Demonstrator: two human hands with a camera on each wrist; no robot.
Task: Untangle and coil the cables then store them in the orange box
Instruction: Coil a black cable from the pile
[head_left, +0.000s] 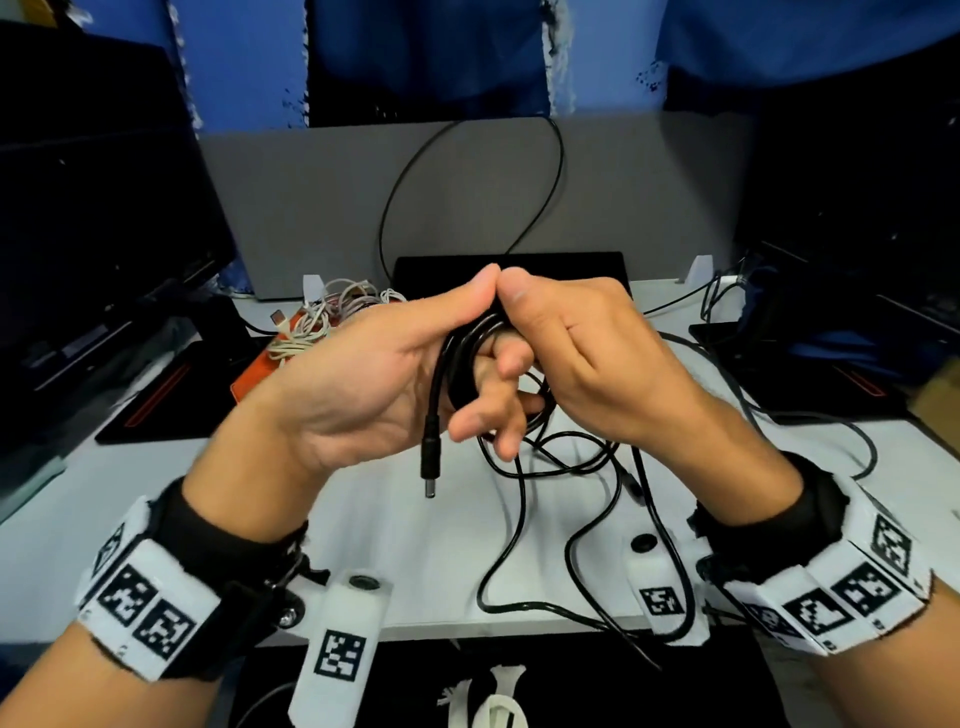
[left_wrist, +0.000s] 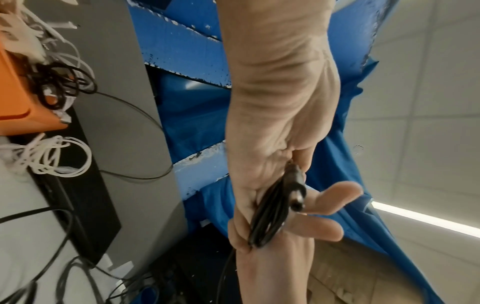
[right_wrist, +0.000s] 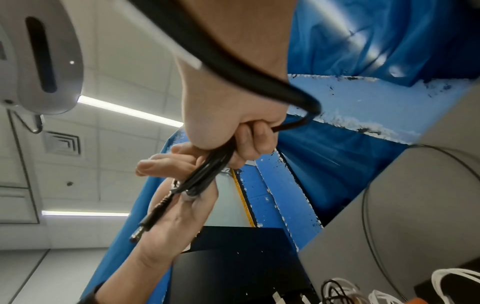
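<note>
Both hands are raised above the white table (head_left: 415, 561) and hold a partly coiled black cable (head_left: 462, 343) between them. My left hand (head_left: 384, 364) grips the loops between thumb and fingers; the cable's barrel plug (head_left: 431, 462) hangs down from it. My right hand (head_left: 576, 343) pinches the same bundle from the right. In the left wrist view the coil (left_wrist: 267, 216) and plug (left_wrist: 296, 195) lie across the fingers. From the right wrist, my right hand (right_wrist: 233, 131) clamps the strands (right_wrist: 207, 170). The orange box (head_left: 254, 374) stands at the back left, and white cables (head_left: 322, 317) spill over it.
The cable's loose tail (head_left: 550, 467) trails in tangled loops over the table to its near edge. A black flat device (head_left: 509, 267) stands before the grey partition (head_left: 649, 197). Dark mats (head_left: 171, 400) and monitors flank both sides. Another white cable bundle (left_wrist: 52, 160) lies beside the box.
</note>
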